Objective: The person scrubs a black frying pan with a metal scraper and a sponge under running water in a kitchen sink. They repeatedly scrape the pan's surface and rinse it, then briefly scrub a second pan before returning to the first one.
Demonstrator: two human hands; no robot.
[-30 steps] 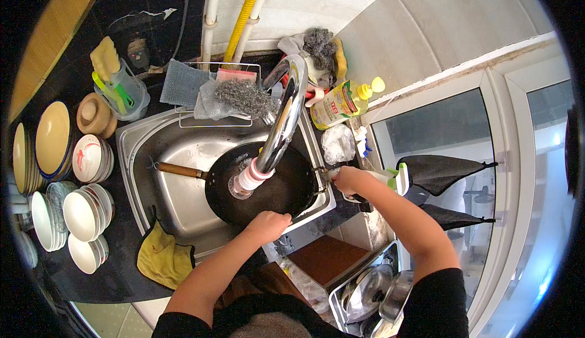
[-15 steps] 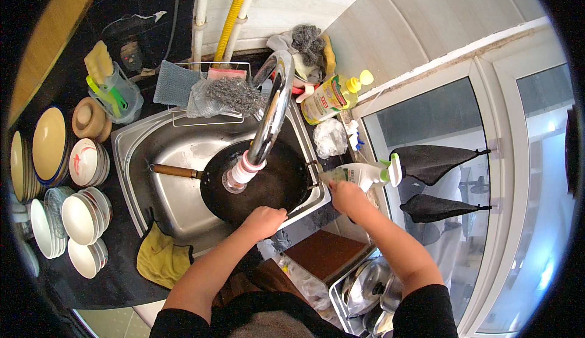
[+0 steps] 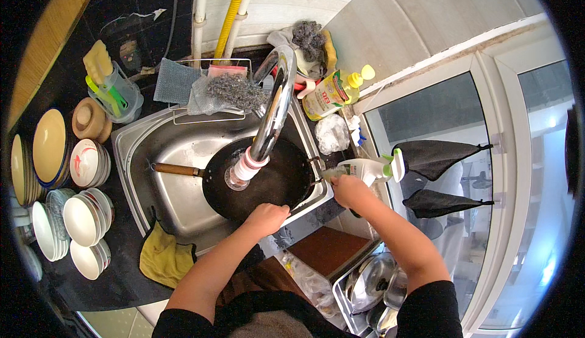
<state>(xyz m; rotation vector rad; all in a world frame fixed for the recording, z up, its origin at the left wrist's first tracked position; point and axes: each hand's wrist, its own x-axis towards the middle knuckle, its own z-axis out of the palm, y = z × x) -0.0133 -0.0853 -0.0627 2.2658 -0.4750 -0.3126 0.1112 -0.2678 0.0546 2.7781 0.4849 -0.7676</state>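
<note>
My left hand [image 3: 268, 218] is closed at the front rim of the sink [image 3: 135, 185], beside the near edge of a dark wok [image 3: 262, 195]. Its curled fingers hide whatever they grip. The wok lies in the sink, its wooden handle [image 3: 173, 168] pointing left. To the right, my right hand [image 3: 348, 190] is also closed, just outside the sink's right rim. It is next to the wok's small metal ear [image 3: 316, 168] and the lower part of a white spray bottle [image 3: 365, 168]; what its fingers hold cannot be made out. A chrome faucet [image 3: 277, 115] with a pinkish-white nozzle [image 3: 247, 168] hangs over the wok.
Stacked bowls [image 3: 82, 219], plates [image 3: 50, 140] and a utensil holder [image 3: 122, 97] stand left. A yellow cloth [image 3: 164, 259] drapes over the counter edge. Behind is a wire rack [image 3: 183, 118] with a steel scourer [image 3: 236, 91]; at right, a yellow soap bottle [image 3: 326, 99] and window.
The view has shifted very slightly. Both hands keep nearly the same places and closed shape, and the wok looks unmoved in the sink.
</note>
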